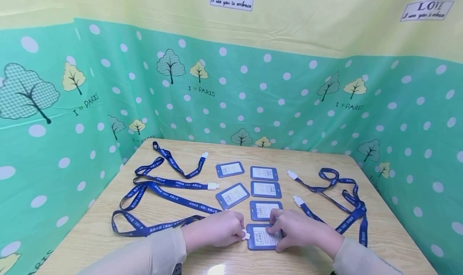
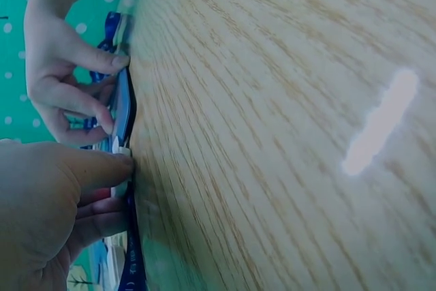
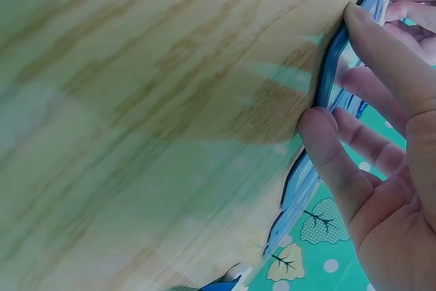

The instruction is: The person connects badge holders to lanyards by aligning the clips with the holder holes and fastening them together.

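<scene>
At the table's near side, a blue-framed badge holder point(image 1: 257, 243) lies with its slot end toward my left hand point(image 1: 223, 229). That hand pinches the white plastic clip point(image 1: 247, 235) of a dark blue lanyard point(image 1: 159, 226), right at the holder's edge. From the other side my right hand point(image 1: 302, 229) grips the holder, thumb on the near edge and fingers over its far part. In the left wrist view, the clip point(image 2: 121, 151) meets the holder's end; whether it is hooked through the slot cannot be seen. The right wrist view shows fingertips on the holder's blue rim point(image 3: 330, 66).
Just beyond lies another badge holder point(image 1: 256, 211), with several more behind it, such as one at the back point(image 1: 230, 169). Lanyards with white clips spread over the left point(image 1: 173, 182) and right point(image 1: 356, 214). A polka-dot curtain point(image 1: 253, 90) surrounds the wooden table point(image 1: 311, 158).
</scene>
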`<state>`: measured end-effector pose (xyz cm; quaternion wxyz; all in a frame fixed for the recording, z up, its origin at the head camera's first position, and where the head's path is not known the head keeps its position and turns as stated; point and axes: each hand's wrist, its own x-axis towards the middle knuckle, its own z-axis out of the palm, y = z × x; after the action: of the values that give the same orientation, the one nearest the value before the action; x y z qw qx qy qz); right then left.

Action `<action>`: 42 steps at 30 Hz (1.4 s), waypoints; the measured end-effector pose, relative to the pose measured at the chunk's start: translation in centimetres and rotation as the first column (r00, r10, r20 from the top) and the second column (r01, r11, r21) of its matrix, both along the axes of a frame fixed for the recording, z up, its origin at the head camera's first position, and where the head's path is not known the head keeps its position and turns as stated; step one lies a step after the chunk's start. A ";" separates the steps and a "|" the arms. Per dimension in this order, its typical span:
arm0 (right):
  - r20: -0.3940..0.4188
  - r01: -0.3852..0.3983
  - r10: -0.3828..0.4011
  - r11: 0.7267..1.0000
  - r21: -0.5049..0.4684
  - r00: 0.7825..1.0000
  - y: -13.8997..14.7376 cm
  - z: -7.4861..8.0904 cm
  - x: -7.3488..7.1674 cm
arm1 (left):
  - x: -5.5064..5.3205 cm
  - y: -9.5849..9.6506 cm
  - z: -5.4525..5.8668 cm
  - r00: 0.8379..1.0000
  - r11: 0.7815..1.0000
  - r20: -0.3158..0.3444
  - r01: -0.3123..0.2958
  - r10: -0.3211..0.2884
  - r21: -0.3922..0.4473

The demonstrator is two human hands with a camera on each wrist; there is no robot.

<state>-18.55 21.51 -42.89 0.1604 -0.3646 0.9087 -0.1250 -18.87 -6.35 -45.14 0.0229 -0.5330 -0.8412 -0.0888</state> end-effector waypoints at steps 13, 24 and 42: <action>0.002 0.020 -0.020 1.000 0.001 1.000 -0.1 -0.1 0.0 | 0.2 0.2 0.2 0.999 0.999 0.029 -0.030 0.030 0.011; 0.002 0.041 -0.041 0.999 0.008 0.999 -0.2 0.0 0.1 | 0.4 0.6 0.2 0.998 0.998 0.017 -0.057 0.057 0.003; 0.010 0.076 -0.076 0.997 -0.023 0.997 -0.2 -0.4 0.3 | 0.5 1.2 -0.6 0.990 0.991 0.026 -0.137 0.137 0.005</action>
<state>-18.25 21.35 -43.26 0.1554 -0.3311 0.9196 -0.1434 -18.36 -5.19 -45.74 0.0203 -0.4728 -0.8756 -0.0967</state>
